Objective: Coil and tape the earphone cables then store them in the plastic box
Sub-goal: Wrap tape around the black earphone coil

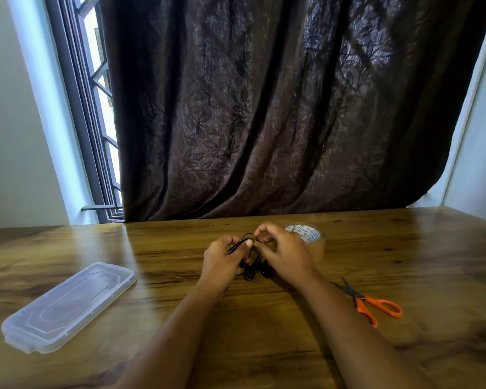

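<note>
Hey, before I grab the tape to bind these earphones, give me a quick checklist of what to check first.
1. Grip: left hand and right hand both hold the earphone cable: ok.
2. Coil finished and tidy: cannot tell, loops hang loose below the fingers.
3. Reach: tape roll sits just behind the right hand: ok.
4. Tape's free end found: cannot tell.
5. Cutter: scissors lie free, right of the right forearm: ok.
6. Storage: plastic box open to take the coil: cannot tell, it looks lidded.
</note>
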`<state>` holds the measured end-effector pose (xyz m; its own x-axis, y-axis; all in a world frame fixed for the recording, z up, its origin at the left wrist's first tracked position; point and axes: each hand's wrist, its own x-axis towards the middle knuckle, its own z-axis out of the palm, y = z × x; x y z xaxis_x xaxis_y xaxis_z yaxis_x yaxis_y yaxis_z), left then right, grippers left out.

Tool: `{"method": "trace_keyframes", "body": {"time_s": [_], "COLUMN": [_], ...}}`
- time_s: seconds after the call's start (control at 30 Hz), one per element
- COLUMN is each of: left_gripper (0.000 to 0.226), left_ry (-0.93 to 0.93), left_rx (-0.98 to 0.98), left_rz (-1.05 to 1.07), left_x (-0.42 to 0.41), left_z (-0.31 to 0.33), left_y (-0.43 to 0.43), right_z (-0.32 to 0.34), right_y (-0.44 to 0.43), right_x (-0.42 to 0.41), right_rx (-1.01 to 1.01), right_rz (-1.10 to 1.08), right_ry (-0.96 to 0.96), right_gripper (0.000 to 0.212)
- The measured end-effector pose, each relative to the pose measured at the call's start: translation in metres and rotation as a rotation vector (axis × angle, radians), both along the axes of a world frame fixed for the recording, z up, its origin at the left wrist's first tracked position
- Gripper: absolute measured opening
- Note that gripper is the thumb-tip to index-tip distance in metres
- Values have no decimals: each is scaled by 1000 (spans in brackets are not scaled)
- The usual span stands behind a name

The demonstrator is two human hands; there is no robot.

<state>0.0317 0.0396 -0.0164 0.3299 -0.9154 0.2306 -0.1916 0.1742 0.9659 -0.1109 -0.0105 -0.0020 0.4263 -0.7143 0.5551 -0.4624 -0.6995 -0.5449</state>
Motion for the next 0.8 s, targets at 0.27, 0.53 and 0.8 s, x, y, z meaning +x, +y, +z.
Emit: {"method": "trace_keyframes", "body": {"time_s": [0.27,0.53,0.8], "left_gripper": [15,18,21], "left_ry": [-28,-195,-125], "left_rx": [0,-58,-104], "left_rz": [-24,105,103], "left_x": [-1,2,5], "left_z": [2,-4,-5], "left_y": [1,-4,-4], "right_z": [-5,-5,-7], "right_y": [-7,-4,-11], "right_x": [2,5,5], "right_rx": [29,35,32], "right_rz": [23,44,63], "right_ry": [-52,-121,-183], "right_gripper": [6,8,9]}}
